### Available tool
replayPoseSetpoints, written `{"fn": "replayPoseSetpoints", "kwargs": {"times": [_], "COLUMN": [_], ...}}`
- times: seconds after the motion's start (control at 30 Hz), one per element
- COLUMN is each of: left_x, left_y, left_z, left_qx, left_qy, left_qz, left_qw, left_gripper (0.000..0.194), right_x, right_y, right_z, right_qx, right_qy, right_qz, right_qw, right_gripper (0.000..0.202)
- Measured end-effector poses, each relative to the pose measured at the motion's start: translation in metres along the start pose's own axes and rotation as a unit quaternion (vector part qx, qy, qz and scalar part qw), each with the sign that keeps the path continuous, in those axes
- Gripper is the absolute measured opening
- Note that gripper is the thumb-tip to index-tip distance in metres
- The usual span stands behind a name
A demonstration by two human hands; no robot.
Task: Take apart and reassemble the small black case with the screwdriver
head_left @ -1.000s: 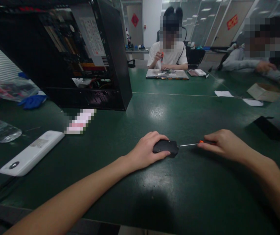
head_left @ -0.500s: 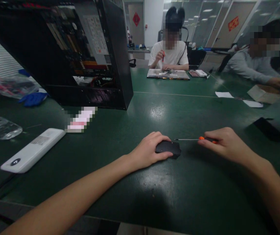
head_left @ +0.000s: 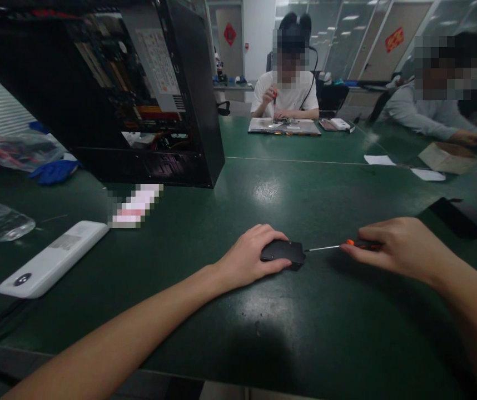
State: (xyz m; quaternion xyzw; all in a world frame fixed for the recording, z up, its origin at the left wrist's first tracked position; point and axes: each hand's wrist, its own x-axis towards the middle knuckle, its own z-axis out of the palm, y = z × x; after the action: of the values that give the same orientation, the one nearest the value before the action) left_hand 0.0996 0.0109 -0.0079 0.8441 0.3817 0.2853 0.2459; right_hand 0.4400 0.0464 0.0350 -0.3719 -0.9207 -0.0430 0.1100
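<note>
My left hand (head_left: 253, 253) grips a small black box-shaped part (head_left: 284, 253) on the green table, thumb along its near side and fingers over its far side. Its exact kind does not show. In my right hand (head_left: 392, 250) is a screwdriver (head_left: 326, 248) with an orange and black handle and a thin metal shaft. The shaft points left, and its tip is at or very near the right end of the black part; I cannot tell whether they touch.
A black computer case (head_left: 197, 111), its inside exposed, stands at the back left. Nearer lie a white power strip (head_left: 55, 258), a clear plastic bottle (head_left: 0, 219) and a blue glove (head_left: 55, 172). Across the green table (head_left: 263, 191) sit two people. A black object (head_left: 459, 216) lies at right.
My right hand has shifted slightly right and tilted the screwdriver. Its tip is now lower, level with the black part's right end instead of above its far edge. My left hand keeps its grip.
</note>
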Motion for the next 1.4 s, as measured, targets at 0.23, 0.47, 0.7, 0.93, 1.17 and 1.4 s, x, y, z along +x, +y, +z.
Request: {"fn": "replayPoseSetpoints", "kwargs": {"times": [0.23,0.47,0.7,0.93,1.17,1.4], "left_x": [0.0,0.001,-0.001,-0.001,-0.003,-0.002], "left_y": [0.0,0.0,-0.002,0.0,-0.001,-0.002], "left_z": [0.0,0.0,-0.002,-0.001,0.001,0.002], "left_qx": [-0.006,-0.007,-0.016,-0.023,-0.027,-0.036], "left_qy": [0.005,0.005,0.013,0.002,0.002,0.007], "left_qz": [0.003,-0.002,-0.017,-0.007,0.003,0.005], "left_qw": [1.0,1.0,1.0,1.0,1.0,0.999], "left_gripper": [0.036,0.037,0.039,0.04,0.037,0.037], "right_x": [0.002,0.0,0.008,0.017,-0.002,-0.004], "right_y": [0.0,-0.015,-0.01,-0.017,0.001,-0.001], "right_z": [0.001,-0.014,0.003,0.001,-0.008,-0.007], "right_qx": [0.001,-0.119,0.031,0.114,0.001,-0.028], "right_qy": [-0.008,0.079,0.06,0.116,0.058,0.019], "right_qz": [-0.009,-0.061,-0.015,0.023,-0.035,-0.035], "right_qw": [1.0,0.988,0.998,0.986,0.998,0.999], "right_gripper": [0.056,0.053,0.059,0.059,0.052,0.054]}}
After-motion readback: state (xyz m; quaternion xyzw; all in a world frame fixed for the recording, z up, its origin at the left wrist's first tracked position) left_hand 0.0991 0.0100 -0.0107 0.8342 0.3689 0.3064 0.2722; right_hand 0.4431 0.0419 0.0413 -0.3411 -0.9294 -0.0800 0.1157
